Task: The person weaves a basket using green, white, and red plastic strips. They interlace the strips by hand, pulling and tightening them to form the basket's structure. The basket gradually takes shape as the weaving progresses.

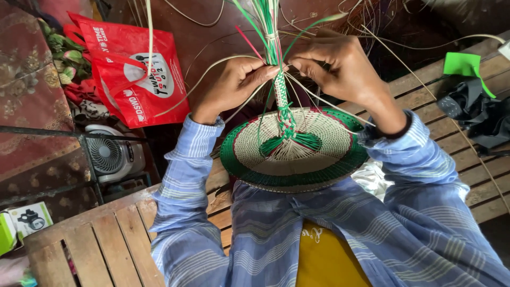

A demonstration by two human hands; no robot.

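**A:** Nearest you, the woven fan (297,154) lies flat across your lap, its green rim close to your chest, above the wooden counter (106,239) you sit on. If your knees shift, I think the disc could tip and drag on the braid.

**B:** And the braid itself?

**A:** The braided handle (281,98) rises from the fan's middle. Your left hand (234,85) is closed, fingertips pinched on the strands just beside the braid; your right hand (340,69) is closed too, pinching from the other side, the two hands almost touching. Slacken either pinch and the last crossings would likely loosen, since nothing else seems to hold them.

**B:** What about the loose ends?

**A:** The loose strips (265,21) fan upward past your fingers, green, pale and one pink. They could tangle or you could pick the wrong colour and break the pattern. A pale strip loops out to your left; it may kink if pulled hard.

**B:** Farther off?

**A:** The red bag (133,74) and small fan heater (111,157) sit on the floor to your left, well apart. Long trailing strips might snag there.
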